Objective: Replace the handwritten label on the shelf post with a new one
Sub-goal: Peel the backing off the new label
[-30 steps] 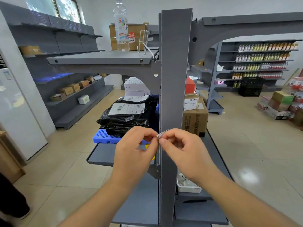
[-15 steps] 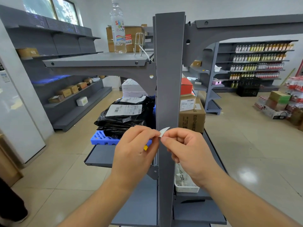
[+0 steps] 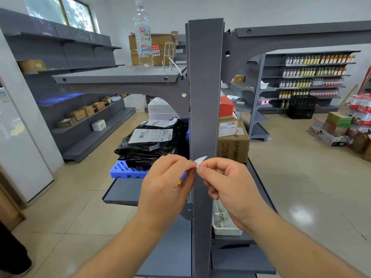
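Directly in front of the upright grey shelf post (image 3: 205, 97), a small white label (image 3: 200, 161) was held with its free tip curling up and to the right, its long axis slanting that way. Both the left hand (image 3: 166, 189) and the right hand (image 3: 226, 187) were nearly closed, pinching the label's lower end between thumb and fingertips, touching each other, the remaining fingers curled.

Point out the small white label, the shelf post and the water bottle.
small white label (image 3: 201, 160), head view: on the curled white tip that shows above the fingertips.
shelf post (image 3: 205, 87), head view: on its bare grey front face, above the hands.
water bottle (image 3: 143, 35), head view: on its printed wrapper.
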Tool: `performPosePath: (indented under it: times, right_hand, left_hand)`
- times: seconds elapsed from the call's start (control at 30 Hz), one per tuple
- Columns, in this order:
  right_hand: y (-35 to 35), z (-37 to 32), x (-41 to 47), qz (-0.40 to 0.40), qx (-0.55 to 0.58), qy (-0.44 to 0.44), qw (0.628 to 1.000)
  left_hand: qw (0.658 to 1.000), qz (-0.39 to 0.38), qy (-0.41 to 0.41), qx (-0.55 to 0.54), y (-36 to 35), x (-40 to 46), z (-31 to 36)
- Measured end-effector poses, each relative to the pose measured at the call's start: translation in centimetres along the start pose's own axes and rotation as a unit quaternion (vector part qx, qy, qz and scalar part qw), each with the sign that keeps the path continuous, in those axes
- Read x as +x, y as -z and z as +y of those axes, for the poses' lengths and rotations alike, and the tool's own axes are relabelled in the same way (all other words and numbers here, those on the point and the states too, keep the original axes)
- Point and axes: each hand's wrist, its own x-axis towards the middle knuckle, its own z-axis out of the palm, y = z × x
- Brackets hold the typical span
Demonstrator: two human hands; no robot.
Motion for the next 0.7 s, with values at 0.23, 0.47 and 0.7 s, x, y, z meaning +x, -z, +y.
performPosePath:
  times: [0.23,0.47,0.7]
  right_hand:
    - [-0.08,-0.17,-0.26,0.004,0.003,-0.013,1.000]
    - [0.08,-0.10,-0.44,0.003,0.019,-0.030,0.999]
    - [0.12,0.02,-0.55,0.014,0.025,-0.033,0.999]
  left_hand:
    - [1.000,0.006,-0.019,0.009,-0.15,-0.16,0.11]
    - [0.999,0.002,-0.038,0.022,-0.20,-0.21,0.06]
    - [0.997,-0.003,-0.063,0.032,0.01,-0.23,0.28]
